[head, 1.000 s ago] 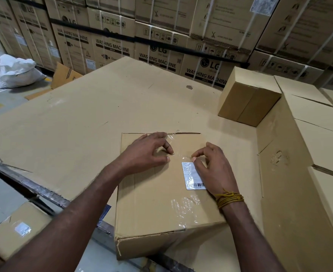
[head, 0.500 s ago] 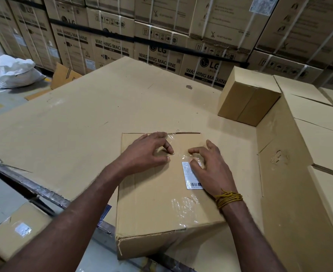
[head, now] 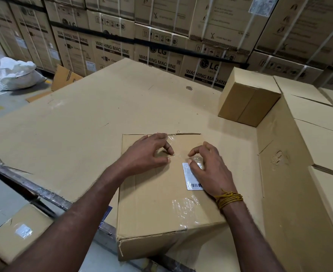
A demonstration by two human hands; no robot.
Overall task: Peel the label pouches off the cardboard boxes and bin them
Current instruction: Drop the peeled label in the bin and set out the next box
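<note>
Clear plastic, the label pouch (head: 193, 174) lies stuck flat on top of the cardboard box (head: 153, 197) at the near edge of the cardboard-covered table (head: 83, 124), its white barcode slip showing through. The left hand (head: 148, 154) rests curled on the box, bracing it, while the right hand (head: 210, 165) pinches at the pouch's upper corner with thumb and forefinger. Best, I judge, to keep the box pinned, work a nail under that corner, then peel low and slowly so the film does not tear.

The stacked cartons (head: 157, 54) read "LG" and "WASHING MACHINE"; the white label's (head: 192, 178) print is illegible.
</note>
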